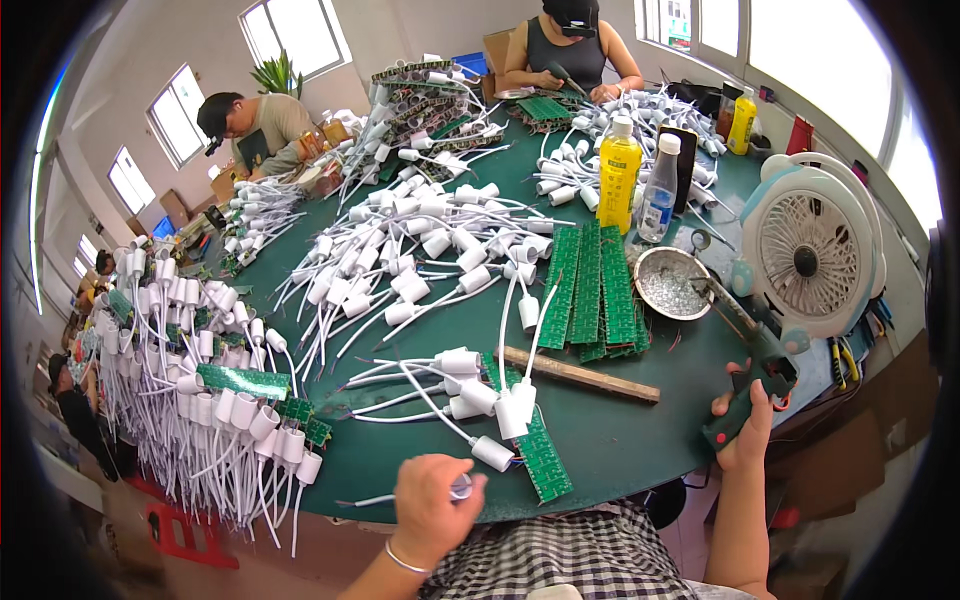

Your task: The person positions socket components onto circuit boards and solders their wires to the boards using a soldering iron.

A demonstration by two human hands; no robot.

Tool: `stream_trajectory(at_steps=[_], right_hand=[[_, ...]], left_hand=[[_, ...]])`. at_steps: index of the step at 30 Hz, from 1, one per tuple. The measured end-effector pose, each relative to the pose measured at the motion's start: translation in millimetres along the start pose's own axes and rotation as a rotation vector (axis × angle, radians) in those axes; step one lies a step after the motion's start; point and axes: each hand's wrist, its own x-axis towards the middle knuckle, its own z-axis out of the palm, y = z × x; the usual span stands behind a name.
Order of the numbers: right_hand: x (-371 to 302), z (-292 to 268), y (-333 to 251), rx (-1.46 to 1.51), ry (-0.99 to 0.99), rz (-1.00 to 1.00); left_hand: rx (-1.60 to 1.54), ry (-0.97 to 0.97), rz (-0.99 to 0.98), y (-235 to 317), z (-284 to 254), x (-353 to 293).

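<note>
My left hand [432,508] is closed around a white cylinder [460,487] at the table's near edge; a white cable [375,500] runs out to its left. In my right hand [748,425] is a dark green soldering gun [768,365], its fingers wrapped round the handle and its metal front end pointing up and left toward a bowl [675,283] of silvery bits. Just beyond my left hand lies a green circuit board strip [543,460] with several white cylinders [492,453] and cables at its left side. A wooden stick [580,375] lies behind that strip.
Green board strips [590,290] are stacked beyond the stick. White cabled cylinders [410,250] are heaped mid-table, with finished-looking bundles [215,390] hanging over the left edge. Two bottles [620,175] and a fan [805,250] stand right. Co-workers [572,50] sit across the table.
</note>
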Motion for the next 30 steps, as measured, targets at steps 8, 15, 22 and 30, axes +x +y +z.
stream_trajectory(at_steps=[8,15,22,30], right_hand=[[-2.9,-0.2,5.5,-0.048,-0.064,-0.054],[-5.0,-3.5,3.5,-0.029,-0.058,-0.083],[-7.6,0.2,2.1,-0.004,-0.037,-0.063],[-7.4,0.4,2.5,-0.008,-0.034,-0.074]], left_hand=[[-0.341,-0.249,-0.114,4.3,10.8,-9.9],[-0.394,-0.233,-0.177,6.2,9.4,-11.4],[-0.329,-0.102,-0.183,12.7,21.2,-11.1],[-0.232,-0.044,-0.041,17.4,36.4,-3.1]])
